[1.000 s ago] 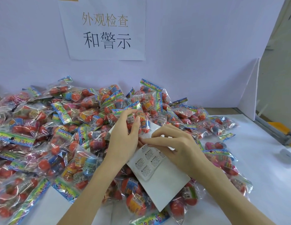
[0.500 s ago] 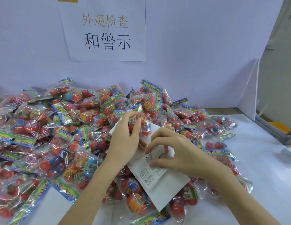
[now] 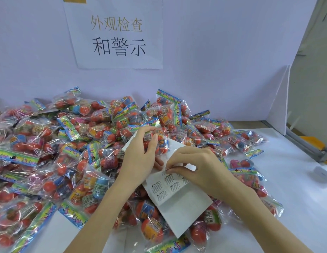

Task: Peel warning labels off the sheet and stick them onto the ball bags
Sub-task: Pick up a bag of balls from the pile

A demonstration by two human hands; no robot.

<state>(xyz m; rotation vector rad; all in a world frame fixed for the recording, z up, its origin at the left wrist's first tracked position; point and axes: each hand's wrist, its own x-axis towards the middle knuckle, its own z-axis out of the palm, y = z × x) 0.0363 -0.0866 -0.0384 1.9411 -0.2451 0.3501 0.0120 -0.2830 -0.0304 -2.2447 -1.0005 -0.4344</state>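
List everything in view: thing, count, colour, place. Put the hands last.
ball bags: too many to count, clear with red balls and rainbow headers, heaped across the table's left and middle
held ball bag: one, clear with red balls, in the left hand
label sheet: one, white, a few warning labels left, under both hands
paper sign: one, white, on the back wall
table: one, white
left hand: grips the held ball bag
right hand: pinches a label on the sheet

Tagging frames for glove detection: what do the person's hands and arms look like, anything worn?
Both bare: left hand and right hand show no gloves, rings, watch or bands. Forearms are uncovered to the frame's bottom edge, no sleeves in view. Nails short, no visible polish.
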